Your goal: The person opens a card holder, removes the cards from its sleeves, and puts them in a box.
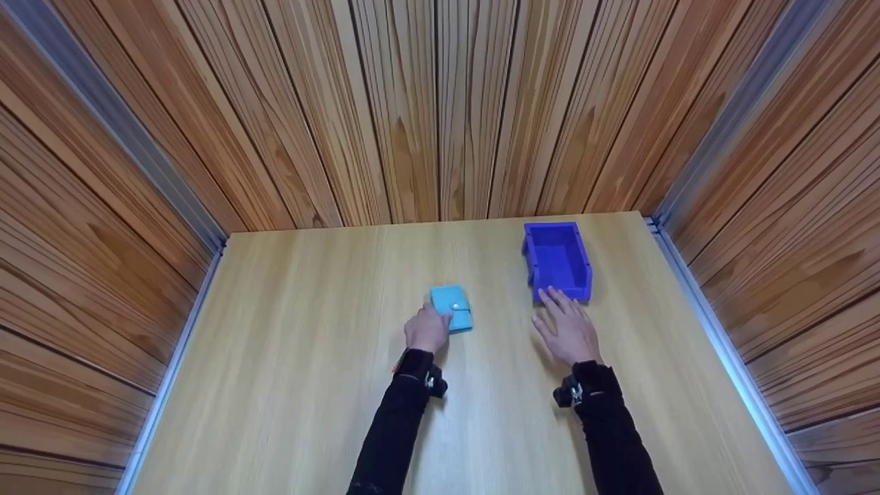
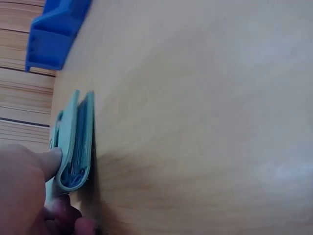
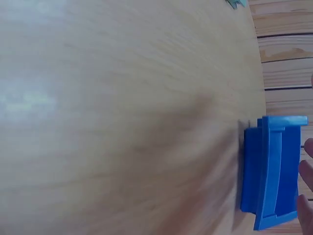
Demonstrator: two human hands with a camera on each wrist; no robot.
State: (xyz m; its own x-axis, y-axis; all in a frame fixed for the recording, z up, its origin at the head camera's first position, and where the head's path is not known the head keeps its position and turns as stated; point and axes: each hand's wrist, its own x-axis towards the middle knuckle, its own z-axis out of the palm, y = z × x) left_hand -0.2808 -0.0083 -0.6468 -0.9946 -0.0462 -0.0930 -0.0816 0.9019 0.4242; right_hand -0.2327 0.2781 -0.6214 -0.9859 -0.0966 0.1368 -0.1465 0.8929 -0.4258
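A light-blue card holder (image 1: 451,307) with a snap strap lies on the table, its folded spine and inner leaves showing in the left wrist view. My left hand (image 1: 427,329) grips its near left edge, with the thumb (image 2: 50,163) on the cover and the other fingers curled low at the spine. Farther right, a blue-purple open bin (image 1: 555,258) stands near the back of the table. My right hand (image 1: 567,328) is at the bin's front edge, fingers spread and holding nothing. Whether its fingertips touch the bin, I cannot tell.
The light wooden table (image 1: 295,357) is bounded by a wood-plank back wall (image 1: 412,117) and plank side walls. Metal rails (image 1: 729,344) run along the table's sides.
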